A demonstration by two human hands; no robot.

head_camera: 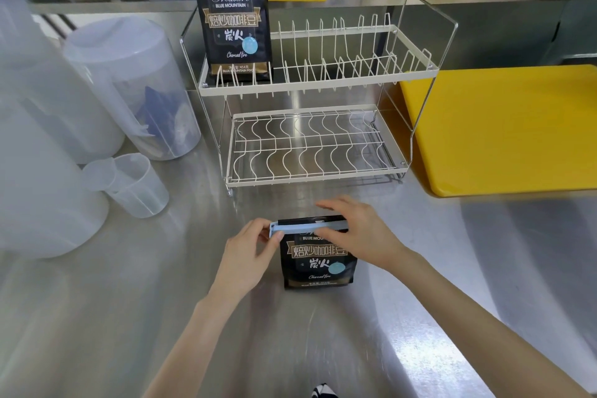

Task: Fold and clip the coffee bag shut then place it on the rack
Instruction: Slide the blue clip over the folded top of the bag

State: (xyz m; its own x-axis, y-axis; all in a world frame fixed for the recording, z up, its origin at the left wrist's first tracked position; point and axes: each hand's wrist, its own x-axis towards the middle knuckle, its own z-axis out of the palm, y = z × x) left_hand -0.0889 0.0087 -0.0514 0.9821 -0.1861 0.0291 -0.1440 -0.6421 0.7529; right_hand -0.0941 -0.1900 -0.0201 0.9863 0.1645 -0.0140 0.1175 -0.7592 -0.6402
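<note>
Near the tabletop's [420, 284] front edge, our coffee bag [318, 263] stands upright, its folded top toward the rack [318, 81]. A blue clip [292, 228] lies crosswise along the fold. Our left hand [247, 257] pinches its end; our right hand [358, 233] seems to press it flat. Another bag [234, 10] stands on the rack's upper tier.

The tall black coffee bag [233, 10] standing at the left end of the rack's [318, 81] upper tier reads "B&M" at the top, then "ORIGINAL Treasure BLUE MOUNTAIN", a gold banner with "焙炒咖啡豆", "炭火" below it, "Charcoal fire" in script, and along the bottom strip "454" with "BLUE MOUNTAIN FOOD" partly cut by the wires. The folded coffee bag [318, 263] near the tabletop's front edge shows "BLUE MOUN…", "焙炒咖啡豆", "炭火" and "Charcoal fire"; its bottom line is too small to read.
</note>
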